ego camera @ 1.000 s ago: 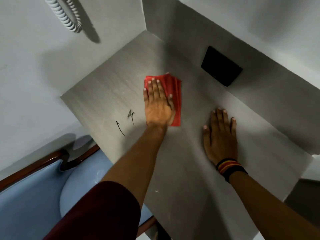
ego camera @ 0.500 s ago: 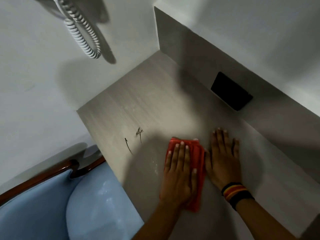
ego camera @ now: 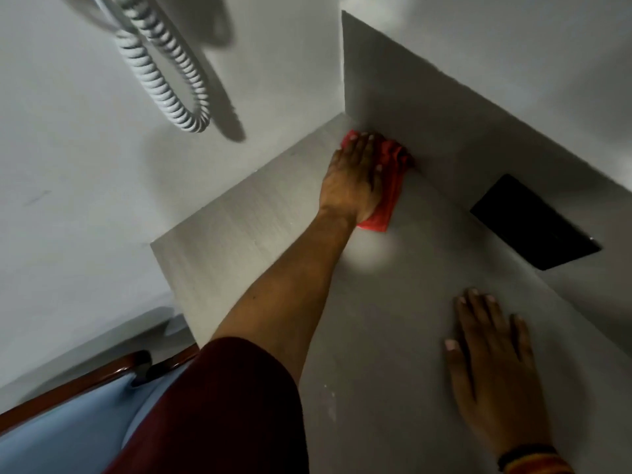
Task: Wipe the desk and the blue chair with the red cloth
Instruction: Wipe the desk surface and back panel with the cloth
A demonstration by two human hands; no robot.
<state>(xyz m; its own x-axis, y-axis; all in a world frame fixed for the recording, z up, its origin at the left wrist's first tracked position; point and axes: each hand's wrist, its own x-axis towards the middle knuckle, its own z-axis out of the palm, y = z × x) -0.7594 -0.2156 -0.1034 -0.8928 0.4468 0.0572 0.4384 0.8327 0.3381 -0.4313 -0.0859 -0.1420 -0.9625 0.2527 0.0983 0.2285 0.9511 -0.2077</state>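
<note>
The red cloth [ego camera: 393,186] lies on the grey desk [ego camera: 239,234] in its far corner, bunched up against the upright back panel [ego camera: 427,107]. My left hand [ego camera: 355,176] presses flat on top of it, arm stretched out, and covers most of the cloth. Nearer to me on the right, my right hand [ego camera: 492,364] rests palm down on the desk with fingers spread and nothing in it. The blue chair [ego camera: 68,425] shows at the bottom left, partly hidden behind my dark red sleeve.
A black rectangular panel [ego camera: 533,222] sits in the back panel at the right. A white coiled cord [ego camera: 160,73] hangs on the wall above the desk's left side. The chair has a brown wooden armrest [ego camera: 85,378] close to the desk's edge.
My left hand has pushed the red cloth from near my right hand away to the desk's far corner. My right hand has stayed flat on the desk. The view has tilted upward.
</note>
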